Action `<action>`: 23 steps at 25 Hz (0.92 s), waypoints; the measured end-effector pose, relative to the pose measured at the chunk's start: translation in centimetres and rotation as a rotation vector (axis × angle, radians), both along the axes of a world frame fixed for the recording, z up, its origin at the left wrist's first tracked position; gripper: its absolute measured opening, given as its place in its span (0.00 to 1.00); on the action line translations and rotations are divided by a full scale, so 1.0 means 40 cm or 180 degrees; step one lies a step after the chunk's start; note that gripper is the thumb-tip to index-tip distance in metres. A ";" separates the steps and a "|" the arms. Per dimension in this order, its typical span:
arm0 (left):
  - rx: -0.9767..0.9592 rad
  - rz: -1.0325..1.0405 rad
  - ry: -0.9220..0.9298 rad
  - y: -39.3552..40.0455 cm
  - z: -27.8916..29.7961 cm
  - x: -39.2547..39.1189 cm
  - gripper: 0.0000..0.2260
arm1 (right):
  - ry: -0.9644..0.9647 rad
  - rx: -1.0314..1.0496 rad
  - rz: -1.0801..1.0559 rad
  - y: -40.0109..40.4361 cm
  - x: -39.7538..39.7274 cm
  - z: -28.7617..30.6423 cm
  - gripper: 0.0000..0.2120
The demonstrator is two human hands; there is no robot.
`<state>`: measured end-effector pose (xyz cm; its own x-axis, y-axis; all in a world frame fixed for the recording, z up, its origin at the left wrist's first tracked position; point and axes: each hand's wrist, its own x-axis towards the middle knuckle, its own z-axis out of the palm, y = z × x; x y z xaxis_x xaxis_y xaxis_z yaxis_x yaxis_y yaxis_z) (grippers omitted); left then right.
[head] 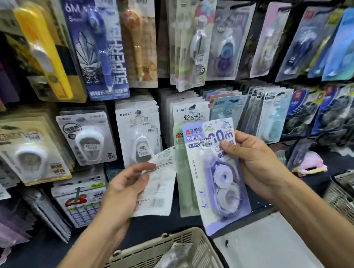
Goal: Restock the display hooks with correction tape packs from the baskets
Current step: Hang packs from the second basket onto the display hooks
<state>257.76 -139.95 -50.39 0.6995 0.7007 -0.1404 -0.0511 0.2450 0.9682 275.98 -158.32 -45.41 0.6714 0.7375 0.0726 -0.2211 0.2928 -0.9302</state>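
Two hands work before the hooks: the left hand [126, 184] pinches a white pack [157, 188] turned back-out, and the right hand [255, 162] grips purple [219, 172] and green packs [183, 174] above a basket [198, 249].

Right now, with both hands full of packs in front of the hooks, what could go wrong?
1. The right hand holds the purple pack fanned over a green pack; the hidden one could slip out.
2. The left hand holds the white pack back side out, so it might get hung facing backwards.
3. The lower hooks already look crowded, so forcing a pack on could knock off neighbours like the BoBo pack.
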 end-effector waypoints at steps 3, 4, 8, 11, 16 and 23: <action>0.1305 -0.0101 0.0270 0.001 0.017 0.000 0.20 | 0.0204 -0.0128 0.0072 -0.006 -0.006 0.003 0.19; 0.1674 -0.0161 0.0324 -0.001 0.030 -0.004 0.21 | 0.0239 -0.0174 0.0095 -0.008 -0.007 0.001 0.20; 0.2937 -0.0105 0.0649 -0.006 0.067 -0.032 0.14 | 0.0209 -0.0139 0.0125 0.001 -0.023 0.000 0.20; 0.2492 -0.0661 0.0487 -0.030 0.101 -0.047 0.16 | 0.0145 -0.0044 0.0042 0.017 -0.047 -0.007 0.18; 0.2461 -0.0587 0.0297 -0.050 0.100 -0.044 0.10 | -0.0170 -0.0051 -0.0071 0.051 -0.100 -0.035 0.15; 0.2298 -0.0559 0.0376 -0.034 0.076 -0.044 0.03 | -0.0437 -0.0353 -0.0172 0.070 -0.123 -0.033 0.11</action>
